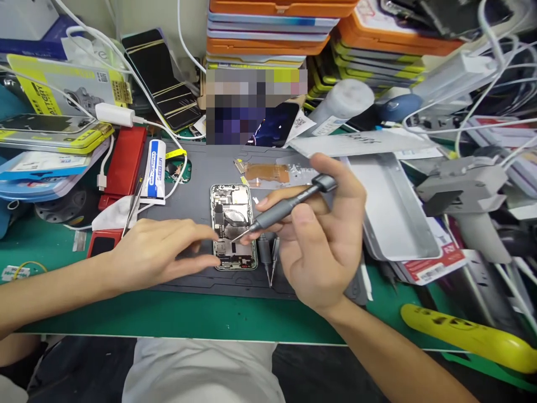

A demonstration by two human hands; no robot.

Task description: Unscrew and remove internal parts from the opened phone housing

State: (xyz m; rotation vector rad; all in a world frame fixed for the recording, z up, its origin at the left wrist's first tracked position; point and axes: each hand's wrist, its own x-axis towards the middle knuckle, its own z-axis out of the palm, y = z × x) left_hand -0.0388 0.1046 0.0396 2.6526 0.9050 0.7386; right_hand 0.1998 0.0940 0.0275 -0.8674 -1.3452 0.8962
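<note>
An opened phone (234, 224) lies on the dark grey mat (193, 168), its inner boards and flex cables exposed. My right hand (321, 246) is closed around a slim grey precision screwdriver (279, 214), with the index finger by its end cap. The screwdriver slants down to the left, its thin tip over the lower half of the phone; whether it touches cannot be made out. At the phone's left edge is my left hand (168, 249), thumb and fingers apart, fingertips at the frame. More screwdrivers (265, 254) lie just right of the phone, partly behind my right hand.
Behind the mat rise stacked orange cases (268, 45). A white tray (377, 207) stands at right, near a yellow-handled tool (465, 336). On the left are a glue tube (155, 168), tweezers (133, 207) and a red box (121, 165). White cables (138, 84) hang across the back left.
</note>
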